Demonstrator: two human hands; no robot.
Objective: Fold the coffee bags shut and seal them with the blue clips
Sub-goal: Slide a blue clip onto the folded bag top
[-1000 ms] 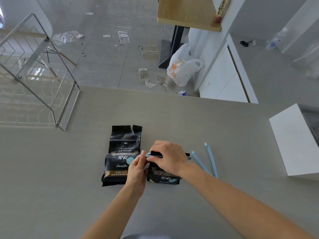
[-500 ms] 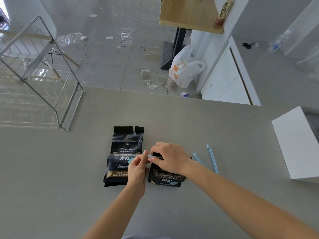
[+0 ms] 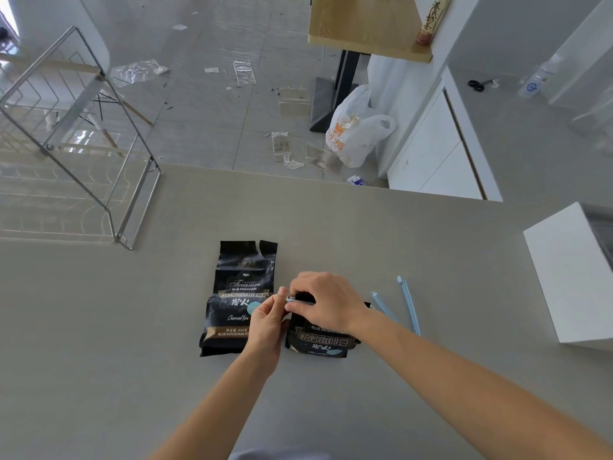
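Note:
Two black coffee bags lie side by side on the grey counter. The left bag lies flat with its torn top unfolded. The right bag is shorter, its top folded over. A blue clip lies across that fold, mostly hidden under my fingers. My right hand presses down on the clip and the fold. My left hand pinches the clip's left end between thumb and fingers. Another blue clip, opened into two long arms, lies on the counter just right of my right wrist.
A metal wire rack stands at the counter's left rear. A white box sits at the right edge. Beyond the counter's far edge is a littered floor, a white plastic bag, white cabinets and a wooden table.
Both hands stay on the clip at the right bag's fold, shifting only slightly. The bags and the spare clip have not moved; the view has tilted a little.

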